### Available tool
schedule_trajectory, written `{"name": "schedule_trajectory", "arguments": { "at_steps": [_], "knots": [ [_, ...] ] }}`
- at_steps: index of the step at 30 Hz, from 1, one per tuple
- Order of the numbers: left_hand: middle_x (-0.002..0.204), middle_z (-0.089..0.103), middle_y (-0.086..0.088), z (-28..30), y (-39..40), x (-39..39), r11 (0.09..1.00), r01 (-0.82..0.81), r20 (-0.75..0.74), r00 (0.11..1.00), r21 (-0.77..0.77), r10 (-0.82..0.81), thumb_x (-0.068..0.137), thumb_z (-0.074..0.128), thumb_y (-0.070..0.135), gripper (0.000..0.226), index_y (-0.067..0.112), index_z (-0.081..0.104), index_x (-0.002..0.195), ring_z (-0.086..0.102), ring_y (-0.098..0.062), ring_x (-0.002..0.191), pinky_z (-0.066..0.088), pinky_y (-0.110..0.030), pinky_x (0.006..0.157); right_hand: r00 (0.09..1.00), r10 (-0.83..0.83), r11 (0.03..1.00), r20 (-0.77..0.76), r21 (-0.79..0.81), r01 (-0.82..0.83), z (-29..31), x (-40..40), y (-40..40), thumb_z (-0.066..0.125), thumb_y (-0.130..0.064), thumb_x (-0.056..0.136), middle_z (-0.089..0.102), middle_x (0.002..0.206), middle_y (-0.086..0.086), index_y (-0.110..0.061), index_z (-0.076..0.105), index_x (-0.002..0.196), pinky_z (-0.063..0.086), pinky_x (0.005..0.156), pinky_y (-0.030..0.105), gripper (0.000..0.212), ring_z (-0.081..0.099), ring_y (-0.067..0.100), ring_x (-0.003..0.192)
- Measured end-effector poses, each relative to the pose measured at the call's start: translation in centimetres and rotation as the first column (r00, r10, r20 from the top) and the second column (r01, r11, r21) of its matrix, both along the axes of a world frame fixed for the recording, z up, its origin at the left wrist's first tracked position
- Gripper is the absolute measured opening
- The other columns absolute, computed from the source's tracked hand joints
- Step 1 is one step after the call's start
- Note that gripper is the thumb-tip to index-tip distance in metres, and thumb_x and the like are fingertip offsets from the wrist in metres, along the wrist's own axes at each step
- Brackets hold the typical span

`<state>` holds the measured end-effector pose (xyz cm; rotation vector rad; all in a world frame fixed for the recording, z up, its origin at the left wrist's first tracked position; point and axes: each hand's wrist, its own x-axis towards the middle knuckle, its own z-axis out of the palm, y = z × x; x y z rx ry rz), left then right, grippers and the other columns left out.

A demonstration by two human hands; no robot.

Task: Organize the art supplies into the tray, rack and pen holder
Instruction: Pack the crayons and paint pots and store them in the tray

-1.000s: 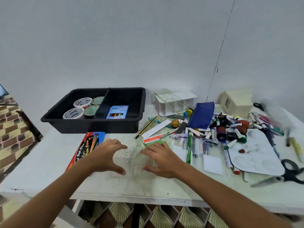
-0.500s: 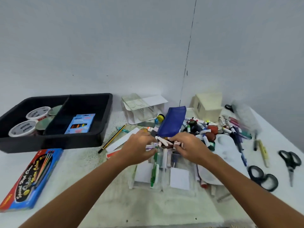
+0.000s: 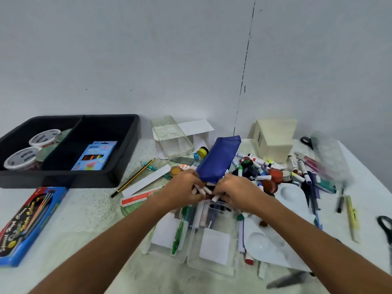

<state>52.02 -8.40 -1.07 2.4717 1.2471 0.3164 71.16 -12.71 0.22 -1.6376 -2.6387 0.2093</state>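
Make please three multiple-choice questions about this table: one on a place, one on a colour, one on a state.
1. Where does the light blue crayon box lie?
A. in the black tray
B. on the pouch
C. under the scissors

2. Which colour is the pouch?
A. red
B. dark blue
C. yellow

3. What do both hands do?
A. rest flat on the table
B. hold white sticks
C. lift the tray

Answers:
1 A, the box lies in the tray's right compartment.
2 B, its fabric is dark blue.
3 B, the left hand and right hand curl round the sticks just before the pouch.
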Motion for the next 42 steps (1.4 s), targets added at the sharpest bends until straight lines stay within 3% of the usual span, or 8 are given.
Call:
{"name": "schedule_trajectory", "arguments": {
  "at_steps": [4,7,11,16,21,28,35,42],
  "knots": [
    [0.108,0.058,0.002,0.2,0.0,0.2,0.999,-0.012,0.030,0.999,0.047,0.010,0.080,0.075,0.035,0.032,0.018,0.073,0.107,0.041,-0.007,0.093,0.028,-0.012,0.070,0.998,0.029,0.999,-0.051,0.017,-0.028,-0.6,0.5,0.6,0.054,-0.019,0.094,0.065,0.111,-0.003,-0.024,0.067,0.115,0.045,0.083,0.030,0.025,0.052,0.016,0.106],
    [0.102,0.062,0.001,0.2,0.2,0.2,0.998,-0.007,0.089,0.996,0.061,0.001,0.079,0.073,0.035,0.027,0.018,0.075,0.101,0.050,-0.008,0.091,0.043,-0.024,0.081,0.971,-0.022,1.000,-0.239,0.013,0.025,-1.3,1.1,1.0,0.058,-0.020,0.092,0.067,0.104,-0.001,-0.021,0.067,0.112,0.048,0.084,0.035,0.022,0.057,0.017,0.098],
    [0.090,0.066,0.004,0.7,0.4,-0.7,0.999,-0.044,0.255,0.966,0.032,0.034,0.078,0.062,0.041,0.029,0.019,0.074,0.092,0.061,-0.011,0.081,0.053,-0.037,0.072,0.753,-0.164,0.985,-0.637,-0.147,0.090,-1.0,1.3,1.1,0.062,-0.011,0.091,0.069,0.091,-0.004,-0.023,0.060,0.118,0.053,0.078,0.030,0.030,0.064,0.012,0.082],
    [0.080,0.067,0.008,2.3,-0.1,-3.0,0.993,-0.095,0.406,0.906,-0.074,0.117,0.093,0.060,0.027,0.012,0.020,0.069,0.092,0.062,-0.002,0.070,0.049,-0.019,0.059,0.507,-0.244,0.955,-0.826,-0.295,-0.021,0.6,-0.9,1.0,0.052,0.003,0.093,0.072,0.082,0.005,-0.023,0.052,0.126,0.049,0.065,0.025,0.042,0.064,0.014,0.070],
    [0.075,0.066,-0.004,2.9,-0.8,-7.0,0.916,-0.104,0.570,0.754,-0.388,0.327,0.098,0.051,0.021,0.016,0.010,0.064,0.095,0.064,-0.015,0.066,0.049,-0.024,0.052,0.377,-0.320,0.918,-0.869,-0.383,-0.103,1.5,-5.3,1.2,0.050,0.005,0.095,0.071,0.091,0.023,-0.020,0.055,0.118,0.049,0.053,0.032,0.035,0.059,0.029,0.066],
    [0.076,0.070,-0.003,3.1,-1.7,-14.7,0.774,-0.036,0.615,0.584,-0.632,0.530,0.095,0.055,0.008,0.013,0.010,0.060,0.107,0.064,-0.016,0.060,0.047,-0.024,0.042,0.317,-0.426,0.857,-0.848,-0.490,-0.159,1.2,-14.0,1.0,0.048,0.010,0.093,0.070,0.079,0.016,-0.016,0.054,0.115,0.051,0.048,0.027,0.034,0.064,0.021,0.060],
    [0.080,0.062,-0.003,2.2,-2.4,-23.4,0.732,-0.008,0.517,0.704,-0.681,0.488,0.084,0.063,-0.008,0.050,0.020,0.058,0.125,0.059,-0.017,0.067,0.052,-0.026,0.056,0.252,-0.505,0.827,-0.826,-0.546,-0.133,-0.1,-21.9,0.1,0.053,0.010,0.089,0.073,0.086,0.016,-0.014,0.057,0.117,0.049,0.051,0.025,0.037,0.064,0.021,0.063],
    [0.083,0.071,-0.009,1.3,-3.2,-30.9,0.807,-0.120,0.434,0.792,-0.578,0.429,0.078,0.075,0.000,0.020,0.003,0.067,0.097,0.063,-0.011,0.067,0.049,-0.023,0.058,0.204,-0.547,0.822,-0.812,-0.567,-0.051,-1.8,-27.7,-1.6,0.055,0.016,0.085,0.065,0.079,0.021,-0.011,0.059,0.105,0.056,0.053,0.031,0.034,0.066,0.025,0.061]
  ]
}}
